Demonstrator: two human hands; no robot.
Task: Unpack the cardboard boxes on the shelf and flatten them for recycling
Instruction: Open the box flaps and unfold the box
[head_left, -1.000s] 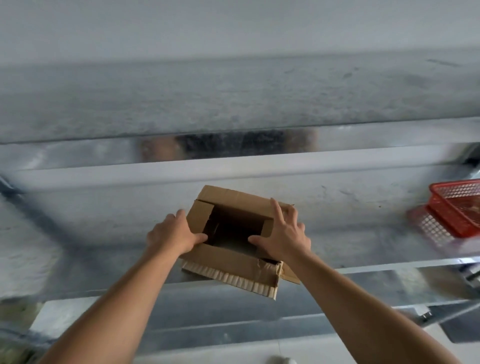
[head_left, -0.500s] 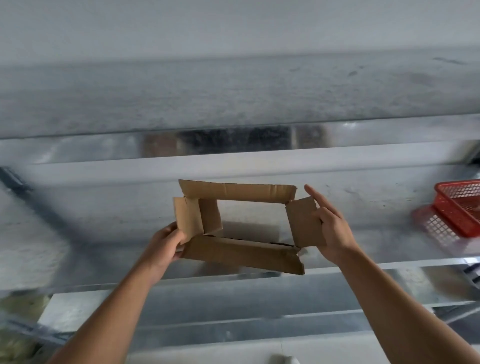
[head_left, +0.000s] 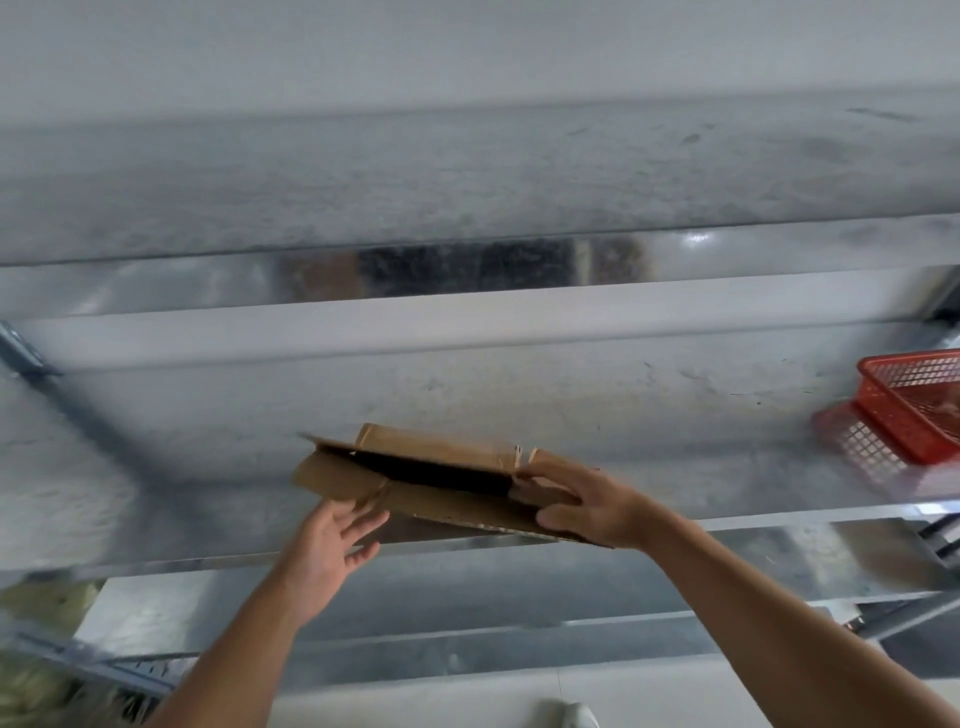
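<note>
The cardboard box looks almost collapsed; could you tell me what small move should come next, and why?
Probably press the left hand on the cardboard box at its left end: a dark gap shows between its panels, the right hand grips the right end, and the left hand is open.

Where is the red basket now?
In the head view the red basket stands at the far right edge on the metal shelf, well to the right of the half-flattened cardboard box that the right hand holds.

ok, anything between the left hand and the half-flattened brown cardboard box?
Nothing visible. The left hand, open, is right at the brown cardboard box, by its left flap; the right hand grips its right end.
</note>
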